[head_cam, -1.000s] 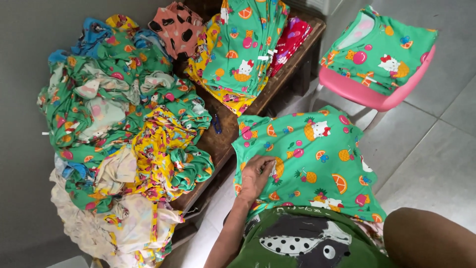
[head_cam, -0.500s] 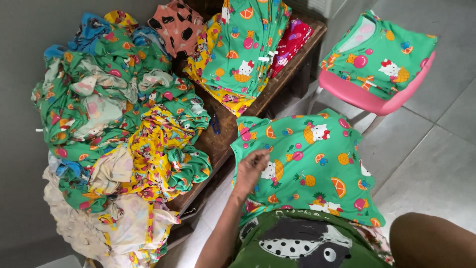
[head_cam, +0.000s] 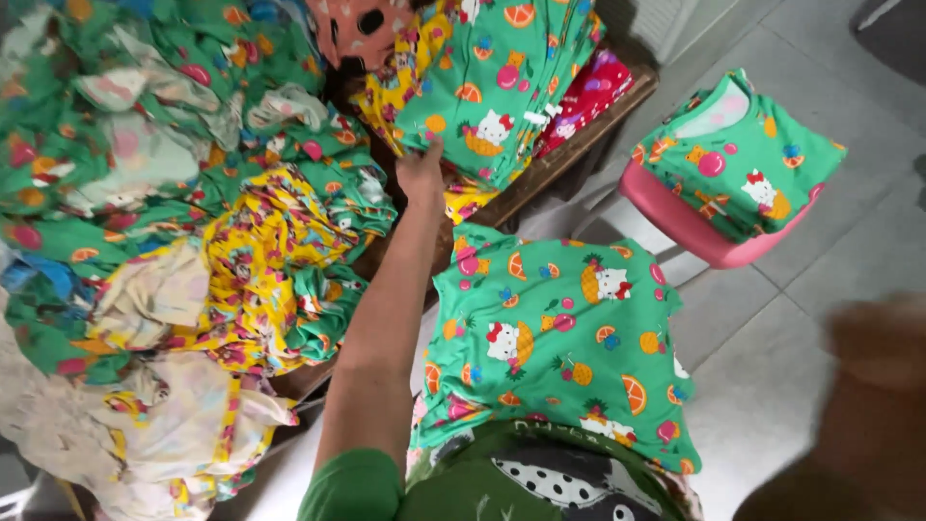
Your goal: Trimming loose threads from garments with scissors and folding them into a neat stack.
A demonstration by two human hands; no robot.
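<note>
Big heap of loose garments (head_cam: 164, 222), green, yellow and cream prints, fills the space left of the wooden bench (head_cam: 569, 159) and spills onto its near end. On the bench, toward its far end, a hanging stack of green printed garments (head_cam: 502, 77) drapes over the front edge, long axis running up-down the frame, with a red piece (head_cam: 588, 92) tucked just right of it. Off the bench's right end sits a pink stool (head_cam: 685, 222) carrying a folded green top (head_cam: 743, 159). In front of the bench, nearer the person, a green fruit-print shirt (head_cam: 559, 338) lies spread flat on the lap, long axis roughly toward the bench.

Left arm stretches from the lap straight to the bench front. Left hand (head_cam: 422, 174) is at the lower left edge of the hanging stack, fingers curled and touching the fabric; whether it actually pinches a piece, can't tell. So the stack lies just above-right of the left hand, clearly the nearer one.

Right hand (head_cam: 873, 342) is a blur well off the bench's right end, below the stool, touching nothing visible; open or closed can't tell.
</note>
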